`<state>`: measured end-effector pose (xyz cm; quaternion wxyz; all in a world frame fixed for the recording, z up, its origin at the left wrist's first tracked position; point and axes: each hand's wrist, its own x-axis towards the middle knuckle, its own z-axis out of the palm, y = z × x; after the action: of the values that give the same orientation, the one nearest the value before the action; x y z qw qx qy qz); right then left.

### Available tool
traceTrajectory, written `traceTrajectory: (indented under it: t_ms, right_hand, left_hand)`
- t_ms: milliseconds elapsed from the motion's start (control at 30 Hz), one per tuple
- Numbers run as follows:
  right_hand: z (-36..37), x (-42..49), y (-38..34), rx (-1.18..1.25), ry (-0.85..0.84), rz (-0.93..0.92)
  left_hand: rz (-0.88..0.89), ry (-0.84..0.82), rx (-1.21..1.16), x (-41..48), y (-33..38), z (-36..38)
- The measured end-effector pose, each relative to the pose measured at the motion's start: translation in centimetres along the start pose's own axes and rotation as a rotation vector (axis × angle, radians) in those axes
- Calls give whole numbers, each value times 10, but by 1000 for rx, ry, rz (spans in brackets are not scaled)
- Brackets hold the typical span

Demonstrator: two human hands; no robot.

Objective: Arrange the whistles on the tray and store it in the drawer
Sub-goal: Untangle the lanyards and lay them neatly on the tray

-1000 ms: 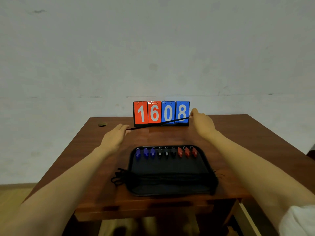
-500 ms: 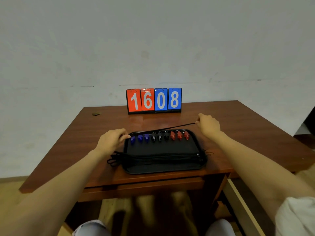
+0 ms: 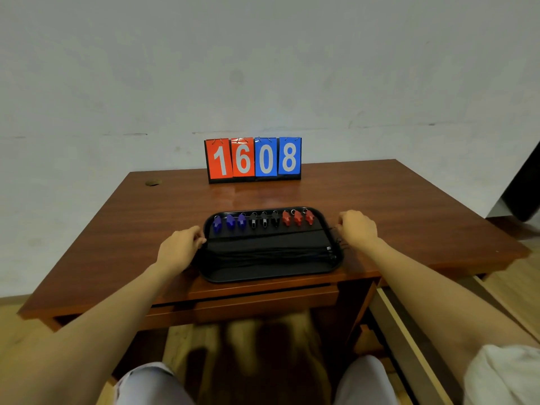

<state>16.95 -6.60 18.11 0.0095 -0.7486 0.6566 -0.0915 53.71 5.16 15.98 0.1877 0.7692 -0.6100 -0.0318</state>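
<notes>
A black tray (image 3: pixel 271 277) lies near the front edge of the brown desk (image 3: pixel 409 214). Along its far side stand three blue whistles (image 3: pixel 230 222), three black whistles (image 3: pixel 264 220) and three red whistles (image 3: pixel 297 218) in a row. A bundle of black cords (image 3: pixel 263 254) lies across the tray's middle. One thin black cord (image 3: pixel 268 233) is stretched across the tray just in front of the whistles. My left hand (image 3: pixel 179 249) pinches its end at the tray's left rim. My right hand (image 3: pixel 358 228) pinches the other end just past the right rim.
A flip scoreboard (image 3: pixel 253 159) reading 1608 stands at the back of the desk by the wall. A round cable hole (image 3: pixel 153 182) is at the back left. A shut drawer front (image 3: pixel 248 302) runs below the desk edge. A pale wooden panel (image 3: pixel 409 331) juts out at the lower right.
Both hands have brought the stretched cord from beside the scoreboard toward me and down onto the tray. My view has backed away from the desk.
</notes>
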Motion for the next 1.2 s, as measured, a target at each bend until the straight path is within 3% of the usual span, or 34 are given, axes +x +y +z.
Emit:
traceTrajectory:
  t_ms: [233,433,600,767,967,1100,1200]
  right_hand:
    - [15,-8,10,76,-53,24]
    - [31,-13,22,162,-94,-85]
    - [38,-13,29,195,-9,-83]
    - [38,-13,33,205,-72,-108]
    - [32,-18,25,168,232,-335]
    - [28,-19,7,-4,-100,-569]
    - [31,-18,-2,-142,-330,-558]
  left_hand:
    - [11,60,6,-1,-5,19]
    - [40,71,145,-1,-10,29]
    - [34,108,114,-4,-11,35]
    - [29,78,71,-10,-13,38]
    - [206,129,54,-12,-7,38]
    - [276,-110,175,-9,-4,38]
    - [250,-291,292,-7,-4,35]
